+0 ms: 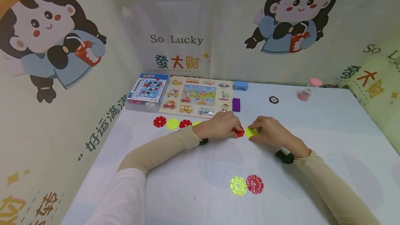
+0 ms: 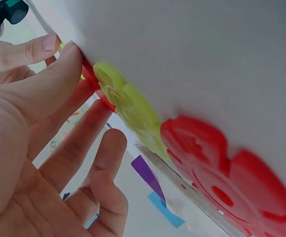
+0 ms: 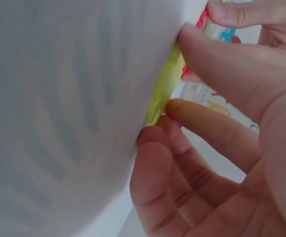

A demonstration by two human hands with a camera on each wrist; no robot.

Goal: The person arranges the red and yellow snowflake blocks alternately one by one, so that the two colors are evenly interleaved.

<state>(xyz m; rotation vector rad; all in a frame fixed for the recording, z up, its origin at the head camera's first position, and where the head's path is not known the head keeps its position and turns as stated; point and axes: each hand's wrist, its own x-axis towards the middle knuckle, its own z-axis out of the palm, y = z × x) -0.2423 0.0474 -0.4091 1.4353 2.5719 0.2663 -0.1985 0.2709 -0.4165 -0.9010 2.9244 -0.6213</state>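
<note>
Notched, flower-shaped plastic discs lie in a row of alternating red and yellow-green across the table. My left hand (image 1: 222,125) pinches the red disc (image 1: 240,133) towards the row's right end. Just right of it, my right hand (image 1: 272,131) pinches a yellow-green disc (image 3: 165,86) by its edges, flat against the tabletop. The two discs sit edge to edge or nearly so; I cannot tell whether they interlock. Beside the left fingers, another yellow-green disc (image 2: 128,103) and a red disc (image 2: 226,173) continue the row. My left arm hides part of it in the head view.
Closer to me lie a yellow-green disc (image 1: 238,186) and a red disc (image 1: 255,184). Behind the row are a wooden puzzle board (image 1: 175,110), a plastic box (image 1: 147,93), a purple block (image 1: 236,105), a blue block (image 1: 240,85), a black round chip (image 1: 273,100) and a pink-capped sand timer (image 1: 309,89).
</note>
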